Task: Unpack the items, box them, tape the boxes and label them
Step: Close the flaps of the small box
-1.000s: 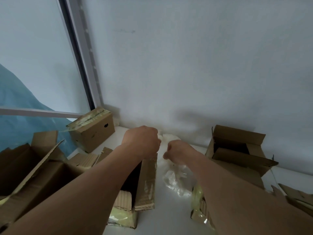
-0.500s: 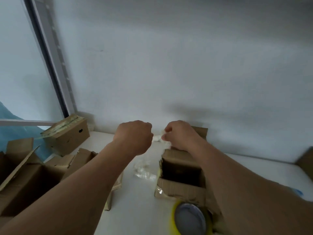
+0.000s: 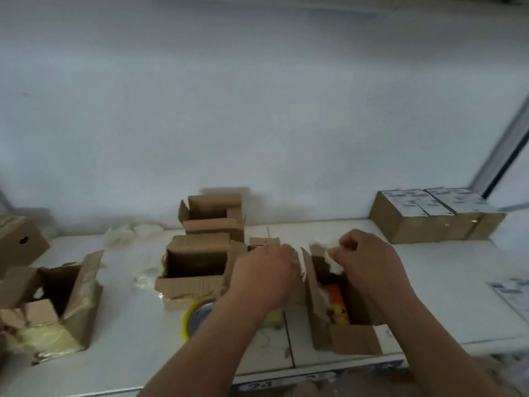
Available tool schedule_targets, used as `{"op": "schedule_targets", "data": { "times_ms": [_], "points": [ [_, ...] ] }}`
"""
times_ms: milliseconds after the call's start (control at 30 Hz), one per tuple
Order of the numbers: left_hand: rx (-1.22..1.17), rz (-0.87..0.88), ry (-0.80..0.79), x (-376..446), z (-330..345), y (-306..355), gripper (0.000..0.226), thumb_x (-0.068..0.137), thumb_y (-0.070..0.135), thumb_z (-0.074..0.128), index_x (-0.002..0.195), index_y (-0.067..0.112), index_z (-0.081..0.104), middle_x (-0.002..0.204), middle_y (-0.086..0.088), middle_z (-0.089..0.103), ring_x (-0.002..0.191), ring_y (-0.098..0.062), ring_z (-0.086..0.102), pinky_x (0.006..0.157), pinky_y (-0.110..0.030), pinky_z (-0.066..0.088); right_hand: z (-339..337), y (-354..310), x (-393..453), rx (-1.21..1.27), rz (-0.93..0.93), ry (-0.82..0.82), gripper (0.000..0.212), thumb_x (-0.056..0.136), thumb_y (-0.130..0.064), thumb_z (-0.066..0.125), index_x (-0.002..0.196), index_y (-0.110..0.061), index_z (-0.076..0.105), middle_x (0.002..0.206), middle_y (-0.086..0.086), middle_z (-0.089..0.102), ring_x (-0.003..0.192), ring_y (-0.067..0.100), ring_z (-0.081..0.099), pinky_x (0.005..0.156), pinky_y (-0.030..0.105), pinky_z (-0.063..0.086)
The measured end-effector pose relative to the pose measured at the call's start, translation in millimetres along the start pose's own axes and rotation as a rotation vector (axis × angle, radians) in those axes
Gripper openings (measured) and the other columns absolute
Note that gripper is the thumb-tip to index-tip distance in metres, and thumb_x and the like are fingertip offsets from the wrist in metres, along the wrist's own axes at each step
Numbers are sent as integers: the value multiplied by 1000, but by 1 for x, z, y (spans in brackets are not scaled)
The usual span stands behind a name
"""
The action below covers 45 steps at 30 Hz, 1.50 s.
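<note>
The right hand (image 3: 369, 262) pinches a crumpled white wrapping (image 3: 333, 260) over an open cardboard box (image 3: 340, 308) on the desk (image 3: 446, 287); an orange and yellow item (image 3: 337, 306) lies inside. The left hand (image 3: 264, 275) is curled beside that box's left flap; whether it holds anything I cannot tell. Its forearm half hides a yellow tape roll (image 3: 197, 315). Further left, an empty open box (image 3: 194, 263).

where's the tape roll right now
Head view: the tape roll lies on the table, left of centre, before an open box, partly behind the left forearm.
</note>
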<state>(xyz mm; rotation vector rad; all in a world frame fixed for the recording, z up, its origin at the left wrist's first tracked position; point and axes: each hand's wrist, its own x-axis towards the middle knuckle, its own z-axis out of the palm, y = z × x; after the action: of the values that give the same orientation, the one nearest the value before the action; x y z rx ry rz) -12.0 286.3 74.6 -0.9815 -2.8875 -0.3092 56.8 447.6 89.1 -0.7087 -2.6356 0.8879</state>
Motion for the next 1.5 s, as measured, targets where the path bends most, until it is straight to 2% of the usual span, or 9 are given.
{"op": "schedule_targets", "data": {
  "times_ms": [167, 333, 467, 600, 800, 933, 1167, 1367, 1500],
  "points": [
    [-70, -49, -69, 5, 30, 41, 31, 101, 43, 36, 115, 20, 51, 105, -4, 63, 93, -22, 63, 76, -37, 51, -3, 53, 1, -150, 96, -48, 12, 89, -36, 59, 80, -28, 57, 77, -7, 59, 71, 7, 55, 65, 28, 46],
    [-219, -107, -112, 0, 47, 55, 37, 101, 34, 43, 132, 28, 22, 108, 0, 63, 85, -13, 65, 79, -32, 57, 10, 63, 5, -281, 72, -48, 13, 92, -41, 53, 89, -28, 50, 78, -8, 54, 75, 11, 51, 63, 28, 37],
    [-335, -117, -128, -2, 49, 60, 17, 103, 31, 40, 120, 28, 34, 96, 4, 64, 82, -10, 65, 80, -34, 58, 24, 64, 2, -290, 67, -71, 9, 98, -28, 47, 97, -26, 38, 90, -5, 52, 73, 11, 48, 64, 26, 37],
    [-374, -149, -159, -2, 47, 57, 24, 104, 30, 39, 128, 28, 41, 99, 11, 54, 92, -8, 58, 88, -28, 52, 32, 60, 4, -339, 60, -103, 3, 101, -21, 44, 101, -24, 46, 104, -1, 56, 82, 11, 53, 79, 28, 49],
    [-384, -166, -188, -1, 46, 56, 28, 105, 29, 39, 132, 25, 41, 109, 5, 57, 100, -10, 58, 94, -28, 49, 42, 51, 4, -472, 57, -489, 38, 99, -22, 52, 137, -20, 46, 137, 8, 53, 120, 22, 54, 104, 35, 44],
    [-362, -190, -204, -2, 51, 50, 34, 104, 27, 41, 138, 25, 39, 121, 3, 58, 99, -9, 55, 90, -23, 46, 45, 37, 4, -658, -48, -757, 59, 104, -16, 39, 157, -21, 13, 162, 17, 9, 148, 36, 13, 120, 47, 17],
    [-437, -240, -223, -3, 56, 48, 36, 103, 30, 43, 139, 28, 39, 113, 6, 59, 98, -8, 58, 88, -23, 48, 48, 46, 17, -215, 256, -664, 52, 106, -35, 34, 152, -13, 26, 129, 10, 56, 113, 20, 58, 93, 30, 42],
    [-445, -257, -207, 0, 58, 49, 39, 102, 34, 45, 140, 29, 39, 113, 7, 59, 99, -9, 57, 90, -26, 50, 37, 39, 20, -171, 243, -743, 40, 107, -23, 32, 141, -6, 43, 135, 13, 52, 122, 24, 52, 101, 33, 38],
    [-442, -256, -192, 0, 61, 48, 39, 102, 36, 43, 141, 30, 38, 103, 10, 54, 94, -7, 57, 88, -26, 50, 36, 47, 29, -114, 252, -757, 33, 103, -15, 39, 129, -4, 55, 103, 8, 52, 93, 17, 53, 93, 33, 44]
  ]
}}
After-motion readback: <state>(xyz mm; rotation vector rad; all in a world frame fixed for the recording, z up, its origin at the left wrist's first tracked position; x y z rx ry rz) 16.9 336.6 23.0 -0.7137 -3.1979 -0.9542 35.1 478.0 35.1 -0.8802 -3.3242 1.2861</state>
